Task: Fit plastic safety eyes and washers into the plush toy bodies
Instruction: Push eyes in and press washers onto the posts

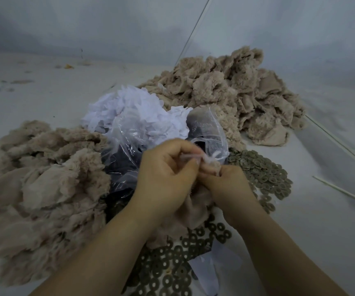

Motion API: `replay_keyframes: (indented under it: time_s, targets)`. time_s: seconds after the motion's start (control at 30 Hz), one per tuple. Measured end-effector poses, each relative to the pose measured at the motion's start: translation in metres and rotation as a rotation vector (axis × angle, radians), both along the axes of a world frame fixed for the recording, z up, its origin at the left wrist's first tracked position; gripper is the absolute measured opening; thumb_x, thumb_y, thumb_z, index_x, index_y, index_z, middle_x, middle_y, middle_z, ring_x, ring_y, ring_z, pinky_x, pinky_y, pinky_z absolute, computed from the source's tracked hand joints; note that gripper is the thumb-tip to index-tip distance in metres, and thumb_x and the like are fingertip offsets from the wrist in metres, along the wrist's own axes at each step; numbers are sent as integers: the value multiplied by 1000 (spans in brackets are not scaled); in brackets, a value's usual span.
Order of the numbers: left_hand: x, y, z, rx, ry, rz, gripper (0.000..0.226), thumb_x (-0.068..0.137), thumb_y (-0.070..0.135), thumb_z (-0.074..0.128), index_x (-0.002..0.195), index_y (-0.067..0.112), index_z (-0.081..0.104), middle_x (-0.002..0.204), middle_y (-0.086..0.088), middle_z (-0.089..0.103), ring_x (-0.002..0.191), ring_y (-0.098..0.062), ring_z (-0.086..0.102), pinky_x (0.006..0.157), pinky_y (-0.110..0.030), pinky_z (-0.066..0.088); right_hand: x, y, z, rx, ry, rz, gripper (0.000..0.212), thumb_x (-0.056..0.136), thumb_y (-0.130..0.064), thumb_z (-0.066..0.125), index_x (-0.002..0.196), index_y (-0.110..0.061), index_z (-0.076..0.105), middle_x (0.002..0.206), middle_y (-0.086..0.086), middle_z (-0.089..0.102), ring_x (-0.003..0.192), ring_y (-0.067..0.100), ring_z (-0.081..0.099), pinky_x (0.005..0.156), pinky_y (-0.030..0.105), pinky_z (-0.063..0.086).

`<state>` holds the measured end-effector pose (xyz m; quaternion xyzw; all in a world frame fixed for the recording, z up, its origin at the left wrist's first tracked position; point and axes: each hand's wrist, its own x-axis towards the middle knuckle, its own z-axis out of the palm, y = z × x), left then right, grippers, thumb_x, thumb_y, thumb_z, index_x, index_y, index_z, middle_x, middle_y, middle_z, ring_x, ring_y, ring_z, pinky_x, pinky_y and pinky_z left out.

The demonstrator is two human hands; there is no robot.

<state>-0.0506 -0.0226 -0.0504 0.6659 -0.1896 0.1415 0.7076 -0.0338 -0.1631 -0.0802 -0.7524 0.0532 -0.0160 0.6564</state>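
Both hands meet at the middle of the view over one beige plush body point(190, 208), which hangs down between them. My left hand point(165, 174) has its fingers curled and pinches the top of the fabric together with a white piece point(190, 157). My right hand point(225, 181) grips the same plush body from the right, fingers curled into it. Grey-green ring washers point(264, 171) lie spread to the right and below the hands point(172, 272). A clear plastic bag point(125, 159) holding dark parts sits just behind the hands. No safety eye can be made out in the fingers.
A heap of beige plush bodies point(38, 189) lies at the left and another heap point(236, 95) at the back right. White paper-like scraps point(134, 112) are piled behind the bag. A thin white stick point(343, 194) lies at the right on the pale table point(44, 88).
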Motion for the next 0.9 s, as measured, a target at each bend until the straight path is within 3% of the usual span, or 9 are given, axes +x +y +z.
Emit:
replay_keyframes:
  time_s: [0.07,0.2,0.3,0.4,0.5,0.6,0.7,0.8,0.9]
  targets:
    - [-4,3,-7,120,-45,-19,30,77,-26,51,73,-1,68,81,-9,74,84,-22,73,76,-36,60,0,-1,1,88,17,-13,26,88,-5,71,91,20,62,72,25,58,69,24,53,59,36,43]
    - [-2,13,-1,206,-65,-22,27,62,-9,43,56,1,68,73,-7,74,77,-18,72,71,-26,56,0,-2,5,150,13,-45,19,89,-9,72,81,9,71,67,18,61,63,22,52,55,33,45]
    - [-1,15,-2,187,7,-27,26,67,-2,45,55,0,68,68,-8,72,69,-22,71,66,-34,58,-1,1,5,109,24,-24,38,91,-7,71,53,-13,68,51,8,48,49,14,39,51,26,35]
    - [2,13,-8,165,106,201,13,81,4,68,69,10,66,62,-7,67,56,-22,65,55,-39,56,0,4,4,76,8,-53,34,90,-9,73,68,13,60,54,13,46,49,16,37,48,29,32]
    - [8,15,-10,267,150,289,26,77,12,80,90,27,64,79,-5,64,69,-15,63,67,-33,55,0,6,3,81,-22,-65,41,90,-14,73,79,21,56,58,16,47,49,18,38,52,33,34]
    - [11,17,-11,318,215,241,26,77,12,81,90,30,68,89,0,66,71,-11,64,68,-23,53,-5,9,8,134,-38,-34,38,86,-18,79,86,18,65,65,33,56,59,24,47,58,38,40]
    - [10,17,-9,254,217,226,13,80,7,79,80,19,77,84,1,72,74,-12,68,68,-26,54,-6,10,8,136,-38,-7,33,86,-18,78,86,14,69,83,46,59,69,28,53,63,42,43]
    - [8,22,-2,159,114,165,10,82,6,77,77,15,77,81,-2,74,75,-19,69,70,-30,56,-4,8,5,17,-109,-42,43,87,-19,77,71,16,59,59,29,54,57,23,43,54,38,38]
    - [3,26,4,-17,266,-152,8,81,9,69,73,12,71,78,-26,69,61,-35,60,48,-31,49,-4,7,4,-147,-207,-41,49,87,-23,77,67,16,57,54,28,51,52,21,40,45,45,39]
